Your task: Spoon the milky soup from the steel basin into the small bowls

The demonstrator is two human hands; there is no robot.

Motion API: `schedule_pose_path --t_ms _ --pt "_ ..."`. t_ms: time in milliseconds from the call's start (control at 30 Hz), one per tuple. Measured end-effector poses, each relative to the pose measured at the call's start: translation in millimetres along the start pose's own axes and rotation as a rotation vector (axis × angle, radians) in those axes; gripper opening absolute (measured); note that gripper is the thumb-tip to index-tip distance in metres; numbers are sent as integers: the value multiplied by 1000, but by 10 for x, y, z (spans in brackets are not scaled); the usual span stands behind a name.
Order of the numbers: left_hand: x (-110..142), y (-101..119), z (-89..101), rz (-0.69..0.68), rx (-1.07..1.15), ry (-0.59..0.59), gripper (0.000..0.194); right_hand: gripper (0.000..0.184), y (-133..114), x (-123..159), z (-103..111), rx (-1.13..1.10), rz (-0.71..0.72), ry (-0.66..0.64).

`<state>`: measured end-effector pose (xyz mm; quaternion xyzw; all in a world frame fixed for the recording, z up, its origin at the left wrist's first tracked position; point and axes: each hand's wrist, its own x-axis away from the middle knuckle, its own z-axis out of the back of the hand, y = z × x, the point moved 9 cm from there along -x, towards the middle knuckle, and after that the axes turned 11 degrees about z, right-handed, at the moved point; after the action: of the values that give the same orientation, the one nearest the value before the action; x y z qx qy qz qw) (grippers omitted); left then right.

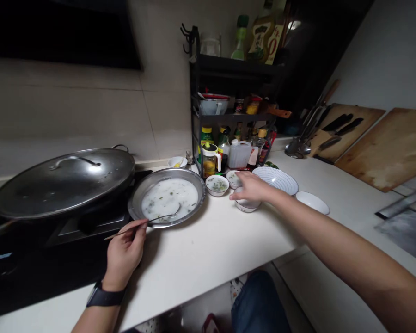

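My left hand [125, 252] is closed round the handle of a long metal spoon [166, 215]. The spoon's bowl end dips into a wide metal basin [133, 210] of milky white liquid with green bits. Over the small bowls right of the basin is my right hand [251, 187], its thumb and fingers apart. Below its palm stands a small white bowl [247, 206], partly hidden by the hand; whether they touch I cannot tell. Just beyond the fingers is a small filled bowl [233, 179]. Beside that one sits another filled bowl [217, 186] with green bits.
A lidded wok [65, 185] covers the stove at left. Behind the bowls rises a black rack [235, 60] of bottles and jars. A large patterned bowl [280, 179] and a white dish [312, 202] lie at right, before cutting boards [384, 148]. The counter edge [208, 296] runs in front.
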<state>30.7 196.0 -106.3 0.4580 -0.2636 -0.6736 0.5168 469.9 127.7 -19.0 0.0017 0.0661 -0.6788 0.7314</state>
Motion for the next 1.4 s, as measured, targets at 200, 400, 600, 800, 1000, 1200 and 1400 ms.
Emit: schedule_pose_path --t_ms 200,400,600,800,1000,1200,1400 --pt "16 33 -15 10 28 -16 38 107 -285 -723 -469 102 -65 -180" --pt "36 69 -14 -6 59 -27 33 102 -360 -882 -563 183 -82 -246" --pt "43 133 3 -20 76 -30 31 96 -388 -905 -620 190 -117 -263" --pt "41 144 -10 -11 93 -41 30 97 -399 -876 -641 198 -95 -227" --pt "48 133 -20 -6 100 -35 31 95 -458 -818 -622 204 -57 -196" --pt "57 144 -26 -4 90 -30 32 96 -495 -720 -472 175 -55 -205" --pt "57 165 -33 -8 107 -34 31 92 -517 -606 -290 105 -75 -205"
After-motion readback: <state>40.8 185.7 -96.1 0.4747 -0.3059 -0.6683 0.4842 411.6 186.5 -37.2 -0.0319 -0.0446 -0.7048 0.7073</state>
